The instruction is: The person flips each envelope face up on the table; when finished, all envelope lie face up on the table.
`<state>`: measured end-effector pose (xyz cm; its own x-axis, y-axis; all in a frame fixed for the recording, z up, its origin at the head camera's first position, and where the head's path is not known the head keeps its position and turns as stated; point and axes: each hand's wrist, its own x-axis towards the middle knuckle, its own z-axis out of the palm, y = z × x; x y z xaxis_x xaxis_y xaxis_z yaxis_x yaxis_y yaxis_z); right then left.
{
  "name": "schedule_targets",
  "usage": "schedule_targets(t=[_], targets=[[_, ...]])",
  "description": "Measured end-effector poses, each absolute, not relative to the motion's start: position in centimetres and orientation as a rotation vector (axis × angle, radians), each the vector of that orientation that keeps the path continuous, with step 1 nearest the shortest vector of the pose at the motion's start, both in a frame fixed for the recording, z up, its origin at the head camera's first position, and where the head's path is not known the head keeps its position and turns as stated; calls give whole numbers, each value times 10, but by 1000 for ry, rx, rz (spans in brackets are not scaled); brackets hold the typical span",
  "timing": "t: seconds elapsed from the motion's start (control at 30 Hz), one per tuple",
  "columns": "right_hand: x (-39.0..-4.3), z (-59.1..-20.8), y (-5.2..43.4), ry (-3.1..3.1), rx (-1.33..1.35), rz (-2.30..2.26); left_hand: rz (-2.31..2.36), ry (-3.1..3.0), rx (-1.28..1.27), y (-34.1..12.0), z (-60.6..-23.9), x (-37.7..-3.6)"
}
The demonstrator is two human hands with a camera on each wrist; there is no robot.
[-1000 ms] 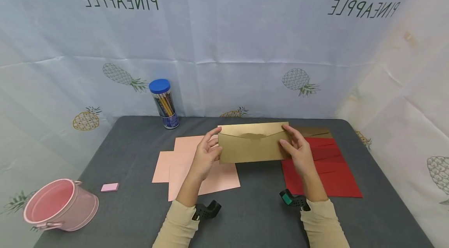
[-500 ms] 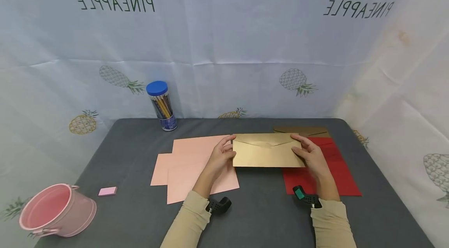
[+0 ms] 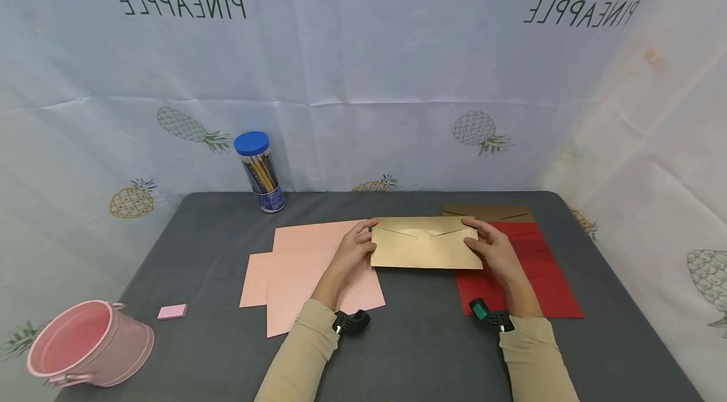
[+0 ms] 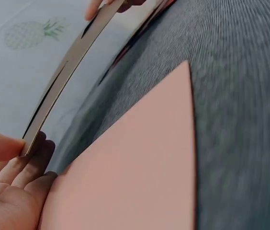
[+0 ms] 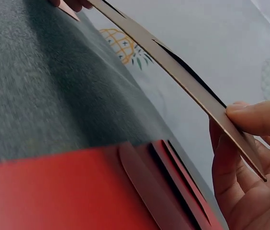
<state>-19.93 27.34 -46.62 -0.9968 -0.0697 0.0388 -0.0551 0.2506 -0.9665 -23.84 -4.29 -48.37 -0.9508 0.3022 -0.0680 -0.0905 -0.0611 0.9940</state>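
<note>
A grey counter (image 3: pixel 420 351) is backed by a pineapple-printed cloth (image 3: pixel 363 74). Pencils are kept in a blue-lidded jar (image 3: pixel 260 170); a pink bucket (image 3: pixel 85 344) is seen lying tipped (contents not visible). A gold envelope (image 3: pixel 426 243) is pinched at its ends by the left hand (image 3: pixel 353 250) and right hand (image 3: pixel 493 250), above pink sheets (image 3: pixel 307 276) and red envelopes (image 3: pixel 534 276).

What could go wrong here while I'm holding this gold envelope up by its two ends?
The gold envelope hangs above the table, pinched only at its ends by the left hand and right hand; it may bow or crease in the middle. The wrist views show its flap gaping slightly, so it might catch or bend. If one pinch slips, it could drop onto the red envelopes or pink paper and knock them askew.
</note>
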Motion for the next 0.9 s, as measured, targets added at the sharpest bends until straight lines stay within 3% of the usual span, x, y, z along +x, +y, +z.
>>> schedule_targets(t=[0.53,0.9], targets=[[-236,-466,241,2666,-279,-1658,2085,2090,112,-77,-481,-241],[-277,-467,232,2982,-295,-1229,1937,2254,77,-74,-472,-276]])
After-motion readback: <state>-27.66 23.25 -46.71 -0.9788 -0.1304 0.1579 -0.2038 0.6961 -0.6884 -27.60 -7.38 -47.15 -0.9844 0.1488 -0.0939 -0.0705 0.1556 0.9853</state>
